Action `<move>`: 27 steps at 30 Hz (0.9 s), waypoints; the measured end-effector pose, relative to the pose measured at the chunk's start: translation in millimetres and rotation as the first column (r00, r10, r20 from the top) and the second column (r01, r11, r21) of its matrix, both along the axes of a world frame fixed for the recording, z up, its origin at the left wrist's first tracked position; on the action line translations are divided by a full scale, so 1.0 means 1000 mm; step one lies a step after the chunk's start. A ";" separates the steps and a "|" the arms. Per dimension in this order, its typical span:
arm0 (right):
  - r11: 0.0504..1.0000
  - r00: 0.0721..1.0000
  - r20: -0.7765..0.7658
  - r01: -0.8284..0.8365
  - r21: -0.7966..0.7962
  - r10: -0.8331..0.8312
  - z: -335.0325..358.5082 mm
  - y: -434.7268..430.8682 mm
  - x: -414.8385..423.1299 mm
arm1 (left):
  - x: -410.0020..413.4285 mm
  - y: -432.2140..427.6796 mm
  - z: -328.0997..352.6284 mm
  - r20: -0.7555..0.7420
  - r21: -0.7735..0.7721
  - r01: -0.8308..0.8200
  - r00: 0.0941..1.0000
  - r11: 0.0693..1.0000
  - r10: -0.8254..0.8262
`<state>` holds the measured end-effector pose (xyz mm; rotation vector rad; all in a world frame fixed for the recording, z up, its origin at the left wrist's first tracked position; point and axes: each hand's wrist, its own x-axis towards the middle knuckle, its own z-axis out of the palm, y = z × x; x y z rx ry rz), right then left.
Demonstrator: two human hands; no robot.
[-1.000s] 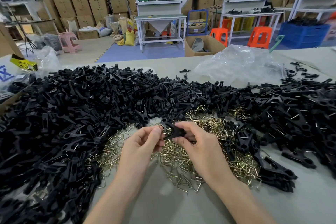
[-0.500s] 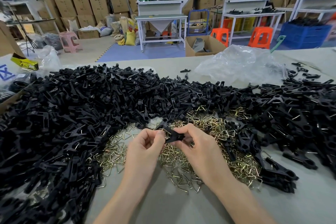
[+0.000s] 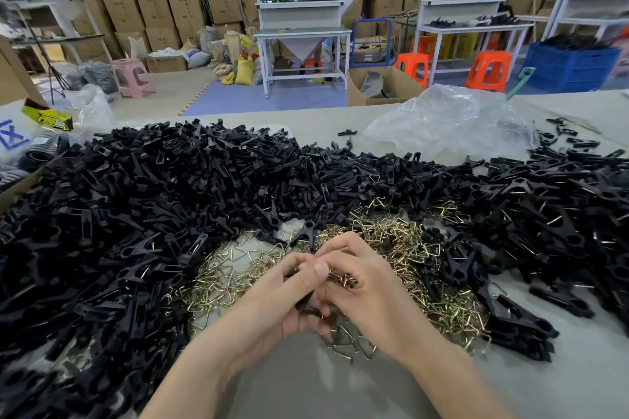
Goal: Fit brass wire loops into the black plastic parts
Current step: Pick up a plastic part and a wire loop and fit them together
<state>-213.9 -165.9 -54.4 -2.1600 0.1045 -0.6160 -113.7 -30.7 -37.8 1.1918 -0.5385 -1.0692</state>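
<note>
1. A grey table (image 3: 306, 388) is seen beneath everything.
2. A heap of black plastic parts (image 3: 136, 214) is spread in an arc from 8 o'clock through 12 to 4 o'clock.
3. A clear plastic bag (image 3: 449, 122) is seen crumpled at 1 o'clock, beyond the heap.
4. Brass wire loops (image 3: 401, 241) are piled at the centre, ringed by the heap.
5. The left hand (image 3: 272, 299) and right hand (image 3: 371, 286) are pressed together over the loops toward 6 o'clock, fingers curled.
6. One held part (image 3: 306, 305) is gripped between both hands and is mostly hidden; a few loops are seen inside the right hand's curl.
</note>
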 end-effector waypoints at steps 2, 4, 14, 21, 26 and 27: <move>0.999 0.999 -0.033 -0.006 -0.042 0.004 -0.001 0.001 0.000 | -0.002 0.001 0.002 0.008 0.019 0.063 0.998 0.998 -0.063; 0.998 0.998 -0.062 -0.014 -0.056 0.010 -0.002 0.002 0.000 | -0.003 0.001 0.002 0.027 0.033 0.075 0.997 0.997 -0.076; 0.971 0.994 -0.084 0.041 -0.235 -0.062 0.000 0.003 -0.002 | -0.007 -0.004 -0.005 0.107 0.012 -0.004 0.994 1.000 0.002; 0.849 0.946 -0.147 -0.183 0.496 0.290 0.012 0.006 -0.008 | -0.006 -0.006 -0.005 0.247 0.014 -0.121 0.962 0.993 0.113; 0.759 0.935 -0.125 -0.185 0.625 0.331 0.015 0.018 -0.004 | -0.017 -0.011 -0.006 0.176 0.024 -0.125 0.977 0.992 0.119; 0.753 0.944 -0.125 -0.160 0.638 0.306 0.014 0.021 -0.002 | -0.020 -0.013 -0.007 0.157 0.028 -0.114 0.982 0.993 0.108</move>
